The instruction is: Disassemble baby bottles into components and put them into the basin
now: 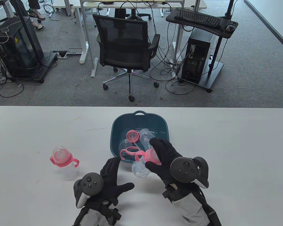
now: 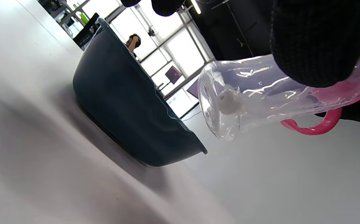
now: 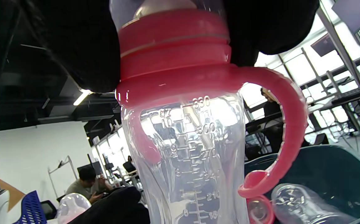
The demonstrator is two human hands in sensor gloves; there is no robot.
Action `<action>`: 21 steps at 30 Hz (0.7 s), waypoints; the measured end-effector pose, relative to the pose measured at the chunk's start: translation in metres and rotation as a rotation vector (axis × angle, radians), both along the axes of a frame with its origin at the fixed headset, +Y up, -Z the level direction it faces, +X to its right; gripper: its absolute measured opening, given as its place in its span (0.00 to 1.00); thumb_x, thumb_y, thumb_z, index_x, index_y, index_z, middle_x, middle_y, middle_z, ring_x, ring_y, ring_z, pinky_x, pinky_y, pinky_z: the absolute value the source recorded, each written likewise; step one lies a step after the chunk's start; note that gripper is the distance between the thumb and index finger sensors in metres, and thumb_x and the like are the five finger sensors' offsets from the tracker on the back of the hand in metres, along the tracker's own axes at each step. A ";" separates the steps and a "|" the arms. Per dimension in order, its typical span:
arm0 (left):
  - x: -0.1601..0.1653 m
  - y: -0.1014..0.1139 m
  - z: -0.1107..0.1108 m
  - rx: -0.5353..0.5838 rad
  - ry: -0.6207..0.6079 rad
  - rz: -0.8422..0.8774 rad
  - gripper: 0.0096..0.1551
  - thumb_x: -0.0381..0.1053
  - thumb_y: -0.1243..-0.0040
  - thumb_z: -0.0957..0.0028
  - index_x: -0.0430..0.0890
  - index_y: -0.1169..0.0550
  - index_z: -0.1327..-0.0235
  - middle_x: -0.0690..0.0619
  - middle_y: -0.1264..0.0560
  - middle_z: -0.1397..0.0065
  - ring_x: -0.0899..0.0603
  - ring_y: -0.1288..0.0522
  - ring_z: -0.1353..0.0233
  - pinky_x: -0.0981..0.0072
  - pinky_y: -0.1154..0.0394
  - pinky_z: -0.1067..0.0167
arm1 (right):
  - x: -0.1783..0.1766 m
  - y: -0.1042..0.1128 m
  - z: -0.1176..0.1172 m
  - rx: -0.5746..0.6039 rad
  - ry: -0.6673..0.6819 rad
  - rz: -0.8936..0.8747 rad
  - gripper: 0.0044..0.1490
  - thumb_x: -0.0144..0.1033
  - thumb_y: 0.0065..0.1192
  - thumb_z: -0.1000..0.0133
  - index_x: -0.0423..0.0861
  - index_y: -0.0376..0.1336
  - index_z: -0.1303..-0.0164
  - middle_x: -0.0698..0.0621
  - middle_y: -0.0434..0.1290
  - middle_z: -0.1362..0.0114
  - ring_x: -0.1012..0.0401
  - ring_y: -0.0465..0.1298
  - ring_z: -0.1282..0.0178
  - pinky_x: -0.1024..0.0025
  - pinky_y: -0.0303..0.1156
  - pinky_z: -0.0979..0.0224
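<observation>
— One bottle's parts (image 1: pixel 145 139) lie in the basin (image 1: pixel 164 127) beyond my fingers. And now?
— My right hand (image 1: pixel 166 160) grips the second bottle (image 1: pixel 146 162); left hand (image 1: pixel 108 181) is released. The third bottle (image 1: pixel 63 162) stands untouched.

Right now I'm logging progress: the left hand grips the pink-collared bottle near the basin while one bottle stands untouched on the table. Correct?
Not quite. The table view shows the right hand gripping the pink-collared bottle near the basin; the left hand is open and holds nothing. The untouched bottle does stand on the table.
</observation>
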State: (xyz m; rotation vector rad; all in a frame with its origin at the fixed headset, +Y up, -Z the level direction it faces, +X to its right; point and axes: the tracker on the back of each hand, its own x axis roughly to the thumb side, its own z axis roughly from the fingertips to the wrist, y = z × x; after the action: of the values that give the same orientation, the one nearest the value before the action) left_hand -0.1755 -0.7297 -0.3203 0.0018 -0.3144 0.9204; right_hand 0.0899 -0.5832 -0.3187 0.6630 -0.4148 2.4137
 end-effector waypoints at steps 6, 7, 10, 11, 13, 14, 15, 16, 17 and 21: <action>0.003 -0.003 0.000 -0.026 -0.033 0.076 0.68 0.75 0.30 0.65 0.59 0.53 0.19 0.52 0.52 0.15 0.33 0.50 0.13 0.34 0.53 0.24 | -0.018 -0.009 -0.001 -0.032 0.069 -0.101 0.53 0.46 0.78 0.47 0.46 0.50 0.18 0.36 0.60 0.20 0.35 0.73 0.33 0.36 0.69 0.33; 0.005 -0.003 0.001 -0.031 -0.038 0.094 0.68 0.74 0.29 0.66 0.58 0.53 0.19 0.51 0.52 0.15 0.33 0.48 0.13 0.34 0.52 0.24 | -0.020 -0.011 -0.001 -0.042 0.082 -0.116 0.53 0.46 0.78 0.47 0.46 0.50 0.18 0.36 0.60 0.20 0.35 0.73 0.33 0.36 0.68 0.33; 0.005 -0.006 0.001 -0.033 -0.015 0.106 0.68 0.68 0.23 0.65 0.56 0.52 0.19 0.50 0.51 0.16 0.34 0.43 0.15 0.34 0.47 0.26 | -0.022 -0.014 -0.001 -0.031 0.071 -0.116 0.53 0.46 0.77 0.47 0.47 0.50 0.18 0.36 0.60 0.20 0.36 0.73 0.34 0.37 0.69 0.34; 0.005 -0.007 0.001 -0.017 0.006 0.116 0.68 0.67 0.22 0.65 0.56 0.52 0.19 0.50 0.51 0.17 0.35 0.43 0.15 0.34 0.45 0.26 | -0.022 -0.016 -0.002 -0.039 0.072 -0.132 0.53 0.47 0.77 0.47 0.46 0.50 0.18 0.36 0.60 0.20 0.36 0.74 0.34 0.37 0.69 0.34; 0.005 -0.006 0.002 0.016 0.054 0.133 0.67 0.64 0.21 0.64 0.55 0.51 0.20 0.50 0.51 0.17 0.35 0.43 0.15 0.34 0.43 0.27 | -0.022 -0.020 -0.003 -0.069 0.093 -0.165 0.53 0.46 0.78 0.47 0.46 0.51 0.18 0.36 0.60 0.20 0.35 0.73 0.34 0.37 0.69 0.34; 0.004 -0.005 0.002 0.033 0.073 0.136 0.67 0.62 0.20 0.63 0.56 0.51 0.20 0.50 0.51 0.17 0.35 0.43 0.15 0.35 0.42 0.27 | -0.022 -0.021 -0.004 -0.080 0.102 -0.166 0.53 0.46 0.78 0.47 0.46 0.50 0.18 0.36 0.60 0.21 0.35 0.73 0.34 0.37 0.69 0.34; 0.003 -0.004 0.002 0.048 0.095 0.137 0.65 0.61 0.20 0.63 0.56 0.50 0.21 0.51 0.50 0.17 0.36 0.41 0.16 0.36 0.42 0.27 | -0.022 -0.022 -0.005 -0.092 0.117 -0.166 0.53 0.46 0.77 0.47 0.46 0.50 0.18 0.36 0.60 0.21 0.35 0.73 0.34 0.37 0.69 0.34; 0.003 -0.003 0.002 0.057 0.097 0.130 0.65 0.60 0.19 0.64 0.56 0.49 0.21 0.51 0.49 0.18 0.36 0.40 0.16 0.36 0.41 0.28 | -0.023 -0.023 -0.005 -0.102 0.127 -0.178 0.53 0.46 0.77 0.47 0.46 0.50 0.18 0.35 0.60 0.21 0.35 0.73 0.34 0.37 0.69 0.34; 0.003 -0.003 0.002 0.058 0.098 0.119 0.65 0.60 0.19 0.64 0.57 0.48 0.21 0.52 0.48 0.18 0.37 0.39 0.17 0.37 0.40 0.28 | -0.023 -0.023 -0.005 -0.100 0.121 -0.183 0.53 0.46 0.78 0.47 0.46 0.51 0.18 0.35 0.60 0.21 0.35 0.73 0.34 0.36 0.69 0.34; 0.004 -0.005 0.001 0.056 0.092 0.077 0.58 0.60 0.19 0.63 0.58 0.42 0.23 0.53 0.42 0.21 0.38 0.34 0.21 0.40 0.37 0.30 | -0.028 -0.025 -0.005 -0.099 0.128 -0.157 0.52 0.46 0.78 0.47 0.47 0.51 0.18 0.36 0.60 0.20 0.35 0.73 0.34 0.37 0.69 0.34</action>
State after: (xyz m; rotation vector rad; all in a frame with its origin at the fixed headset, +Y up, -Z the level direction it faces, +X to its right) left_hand -0.1716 -0.7347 -0.3189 0.1080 -0.2559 0.9848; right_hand 0.0620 -0.6080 -0.3237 0.7091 -0.2812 2.2144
